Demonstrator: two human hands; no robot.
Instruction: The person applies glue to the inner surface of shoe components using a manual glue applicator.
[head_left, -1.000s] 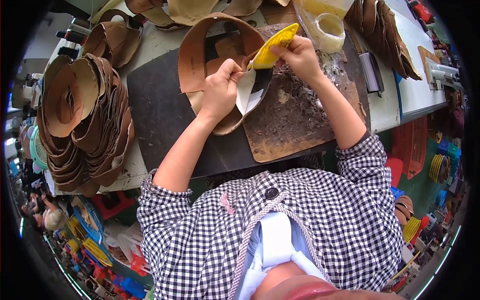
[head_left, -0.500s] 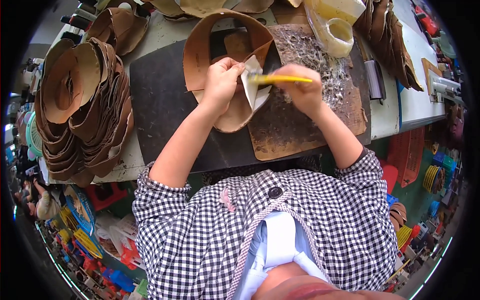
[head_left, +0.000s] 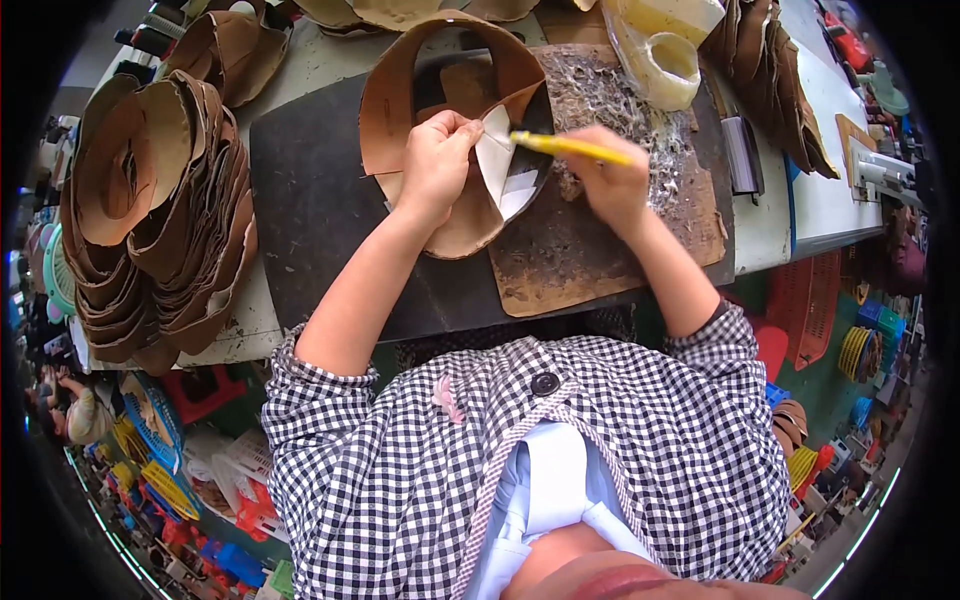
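A brown leather shoe upper [head_left: 388, 110], bent into a loop with a pale lining, lies on a black mat [head_left: 310, 190]. My left hand [head_left: 437, 165] pinches its inner edge beside a folded-out white flap [head_left: 494, 155]. In my right hand [head_left: 607, 175] is a yellow-handled brush [head_left: 570, 148], its tip at the right edge of the flap. Whether the bristles touch the flap I cannot tell. Right of the upper lies a worn brown board [head_left: 570, 265] crusted with dried glue.
A tall stack of brown uppers [head_left: 165, 210] stands at left. A glue-coated plastic container [head_left: 668, 70] sits on the board's far end. More leather pieces [head_left: 775, 80] hang at the far right, near a dark-edged notebook-like block [head_left: 741, 155]. Red crates [head_left: 803, 310] stand below the table.
The brush has moved slightly right and lower relative to the flap, and its motion blur has lessened. My left hand still pinches the upper. The whole view has shifted a little.
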